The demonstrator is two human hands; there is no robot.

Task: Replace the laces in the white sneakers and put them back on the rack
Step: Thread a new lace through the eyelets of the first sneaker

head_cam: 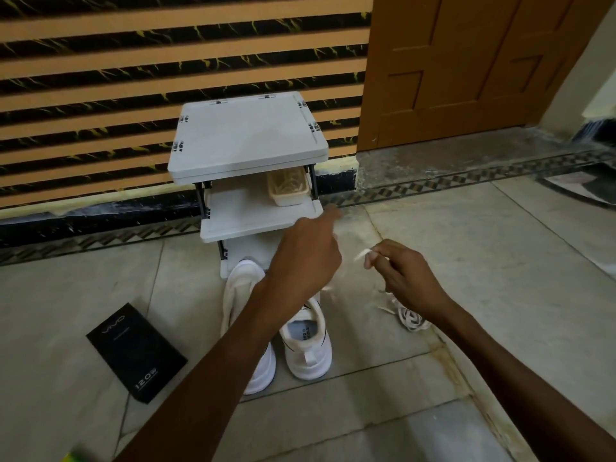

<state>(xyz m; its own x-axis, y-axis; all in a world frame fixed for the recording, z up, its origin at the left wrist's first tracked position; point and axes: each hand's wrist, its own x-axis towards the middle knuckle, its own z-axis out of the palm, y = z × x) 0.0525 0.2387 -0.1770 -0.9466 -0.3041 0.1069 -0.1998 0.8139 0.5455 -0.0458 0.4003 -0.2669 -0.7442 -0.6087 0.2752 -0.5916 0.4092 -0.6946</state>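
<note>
lace [361, 254] end pinched in right hand [403, 281] fingers [378, 255], left hand [306, 258] above white sneakers [306, 348], its fingers blurred, grip unclear

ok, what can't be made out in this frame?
Head view only:
left hand: fingertips motion-blurred, grip unclear.
lace pinched by right hand: blurred, its run unclear.
sneaker: eyelets hidden by the left forearm.
basket: contents shadowed under the rack top.
yellow-green object: cut off by bottom edge.

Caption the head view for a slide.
Right hand pinches a lace end beside white sneakers on the floor before the rack.
</note>
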